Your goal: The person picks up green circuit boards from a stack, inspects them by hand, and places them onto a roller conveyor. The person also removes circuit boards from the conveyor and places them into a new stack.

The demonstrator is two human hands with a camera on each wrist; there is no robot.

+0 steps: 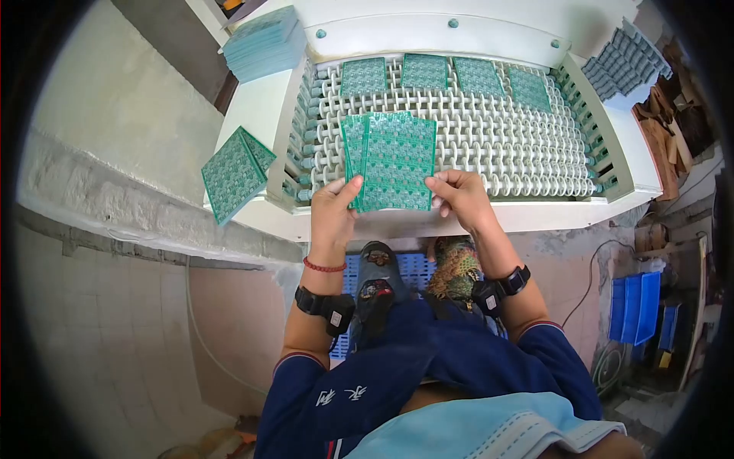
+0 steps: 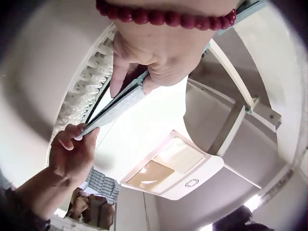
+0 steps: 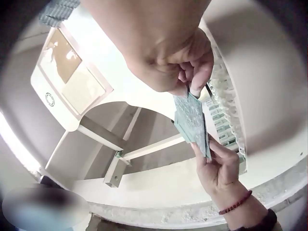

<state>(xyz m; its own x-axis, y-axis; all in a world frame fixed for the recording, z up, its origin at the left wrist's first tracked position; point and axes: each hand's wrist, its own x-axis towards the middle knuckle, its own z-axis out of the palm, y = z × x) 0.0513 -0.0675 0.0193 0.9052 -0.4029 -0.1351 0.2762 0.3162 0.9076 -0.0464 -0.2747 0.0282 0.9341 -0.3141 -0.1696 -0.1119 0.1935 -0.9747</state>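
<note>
Both hands hold a small fanned batch of green circuit boards (image 1: 397,164) above the front edge of the roller conveyor. My left hand (image 1: 334,206) pinches the batch at its lower left, thumb on top. On the other side my right hand (image 1: 460,197) grips the right edge between thumb and fingers. Seen edge-on in the left wrist view, the boards (image 2: 115,106) form a thin stack between the two hands. The right wrist view shows the boards' (image 3: 190,115) faces tilted, with fingers at both ends.
Four-sided green boards lie in a row on the far rollers, one a circuit board (image 1: 424,72). A tall board stack (image 1: 264,46) stands back left; more boards (image 1: 235,176) lie on the left ledge. Grey corrugated pieces (image 1: 625,61) sit right. A blue bin (image 1: 636,308) is lower right.
</note>
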